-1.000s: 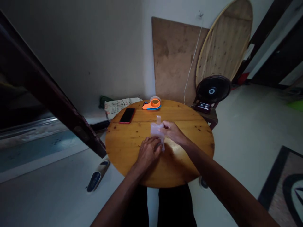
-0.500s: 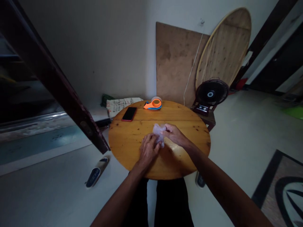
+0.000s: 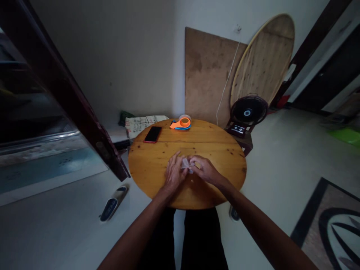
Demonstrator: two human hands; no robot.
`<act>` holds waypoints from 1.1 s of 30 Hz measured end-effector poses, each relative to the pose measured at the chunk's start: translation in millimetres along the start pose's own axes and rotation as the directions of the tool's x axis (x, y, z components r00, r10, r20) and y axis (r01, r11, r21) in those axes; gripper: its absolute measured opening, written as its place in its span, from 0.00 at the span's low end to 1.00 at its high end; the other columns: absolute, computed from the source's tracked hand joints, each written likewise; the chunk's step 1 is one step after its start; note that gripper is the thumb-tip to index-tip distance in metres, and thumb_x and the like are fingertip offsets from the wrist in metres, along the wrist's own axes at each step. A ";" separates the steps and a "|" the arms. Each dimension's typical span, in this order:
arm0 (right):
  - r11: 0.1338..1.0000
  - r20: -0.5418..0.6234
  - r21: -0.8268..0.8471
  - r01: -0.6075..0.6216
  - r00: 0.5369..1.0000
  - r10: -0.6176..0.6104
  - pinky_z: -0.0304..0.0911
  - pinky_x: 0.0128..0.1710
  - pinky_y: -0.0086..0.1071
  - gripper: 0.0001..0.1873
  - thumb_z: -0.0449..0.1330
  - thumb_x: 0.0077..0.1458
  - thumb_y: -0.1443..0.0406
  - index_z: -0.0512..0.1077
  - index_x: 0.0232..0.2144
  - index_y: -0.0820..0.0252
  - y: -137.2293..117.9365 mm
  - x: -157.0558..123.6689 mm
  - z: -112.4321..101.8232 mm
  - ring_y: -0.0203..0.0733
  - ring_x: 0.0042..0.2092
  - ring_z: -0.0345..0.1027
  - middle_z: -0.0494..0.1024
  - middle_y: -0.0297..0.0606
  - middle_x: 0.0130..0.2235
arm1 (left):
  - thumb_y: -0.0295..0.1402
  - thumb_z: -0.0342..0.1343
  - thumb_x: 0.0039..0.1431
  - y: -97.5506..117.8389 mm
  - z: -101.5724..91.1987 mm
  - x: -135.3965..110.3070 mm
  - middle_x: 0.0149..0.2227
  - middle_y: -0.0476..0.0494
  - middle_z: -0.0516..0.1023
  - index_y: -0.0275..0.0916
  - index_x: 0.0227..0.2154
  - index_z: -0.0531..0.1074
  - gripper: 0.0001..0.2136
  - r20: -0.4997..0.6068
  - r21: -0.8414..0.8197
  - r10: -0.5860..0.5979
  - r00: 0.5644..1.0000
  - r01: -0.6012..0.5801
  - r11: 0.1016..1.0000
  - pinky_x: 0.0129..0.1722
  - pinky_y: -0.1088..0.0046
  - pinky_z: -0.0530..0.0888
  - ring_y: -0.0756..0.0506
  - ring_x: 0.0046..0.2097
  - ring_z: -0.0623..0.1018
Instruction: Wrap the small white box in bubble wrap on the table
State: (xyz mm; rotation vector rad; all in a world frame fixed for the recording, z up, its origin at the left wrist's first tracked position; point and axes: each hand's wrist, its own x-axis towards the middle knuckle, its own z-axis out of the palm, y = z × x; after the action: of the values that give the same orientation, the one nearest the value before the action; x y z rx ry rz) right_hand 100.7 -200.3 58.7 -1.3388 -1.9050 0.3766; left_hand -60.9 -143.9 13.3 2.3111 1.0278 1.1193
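A small clear plastic bag [image 3: 187, 164], crumpled, lies between my two hands on the round wooden table [image 3: 225, 157]. My left hand [image 3: 173, 173] rests on the table with fingers pressing the bag's left side. My right hand [image 3: 204, 168] pinches the bag from the right. Most of the bag is hidden by the fingers.
An orange and blue tape dispenser [image 3: 180, 123] and a red-cased phone [image 3: 153, 134] lie at the table's far side. A black fan [image 3: 248, 110], a wooden board and a round tabletop lean by the wall. A slipper [image 3: 112, 204] lies on the floor left. A dark beam [image 3: 70, 97] slants at left.
The bag stood upright and spread between my hands a second ago; now it is squeezed down small against the table, with both hands closer together.
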 end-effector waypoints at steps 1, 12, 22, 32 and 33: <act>0.999 -0.019 -0.024 0.021 1.000 -0.022 0.61 0.44 0.32 0.04 0.54 0.57 0.66 0.68 0.30 0.58 -0.3 -1.9 1.4 0.39 0.42 0.67 0.74 0.38 0.40 | 0.29 0.55 0.54 -1.2 -1.1 1.2 0.58 0.36 0.64 0.38 0.46 0.67 0.15 0.011 0.000 0.030 1.000 -0.030 1.000 0.58 0.58 0.62 0.39 0.60 0.63; 0.977 -0.040 -0.185 0.106 0.993 -0.116 0.62 0.55 0.42 0.12 0.52 0.55 0.73 0.70 0.38 0.56 5.5 -25.3 14.1 0.43 0.54 0.65 0.73 0.42 0.50 | 0.31 0.56 0.53 -5.6 -23.9 5.3 0.40 0.42 0.75 0.40 0.33 0.67 0.05 0.169 0.010 0.244 0.955 -0.249 0.968 0.49 0.64 0.66 0.43 0.47 0.73; 0.957 -0.094 -0.268 0.111 0.986 -0.140 0.62 0.55 0.43 0.12 0.51 0.56 0.73 0.72 0.38 0.59 9.2 -24.9 28.1 0.46 0.53 0.65 0.73 0.47 0.49 | 0.26 0.53 0.53 -13.3 -18.8 5.1 0.47 0.40 0.75 0.40 0.35 0.68 0.06 0.197 -0.144 0.241 0.950 -0.215 0.966 0.55 0.62 0.66 0.43 0.53 0.72; 0.866 0.011 0.360 -0.346 0.930 0.367 0.61 0.29 0.29 0.04 0.58 0.47 0.65 0.66 0.27 0.59 16.8 3.5 8.0 0.36 0.30 0.65 0.71 0.31 0.27 | 0.35 0.60 0.49 -8.0 -22.1 31.6 0.31 0.48 0.76 0.38 0.45 0.69 0.19 0.421 -0.433 -0.175 0.890 0.366 0.824 0.29 0.77 0.70 0.49 0.31 0.74; 0.818 0.038 0.413 -0.401 0.905 0.424 0.60 0.27 0.28 0.06 0.59 0.46 0.64 0.66 0.27 0.59 20.4 7.4 9.2 0.36 0.29 0.64 0.71 0.31 0.27 | 0.35 0.60 0.48 -9.6 -17.8 35.7 0.31 0.47 0.77 0.37 0.44 0.70 0.19 0.446 -0.427 -0.206 0.871 0.409 0.807 0.29 0.77 0.70 0.49 0.30 0.74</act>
State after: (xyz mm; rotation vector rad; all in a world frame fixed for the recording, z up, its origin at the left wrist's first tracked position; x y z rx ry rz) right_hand 106.5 -183.7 43.0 -1.4393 -1.3678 0.8983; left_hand -64.4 -110.6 37.0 1.7484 0.7997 0.6627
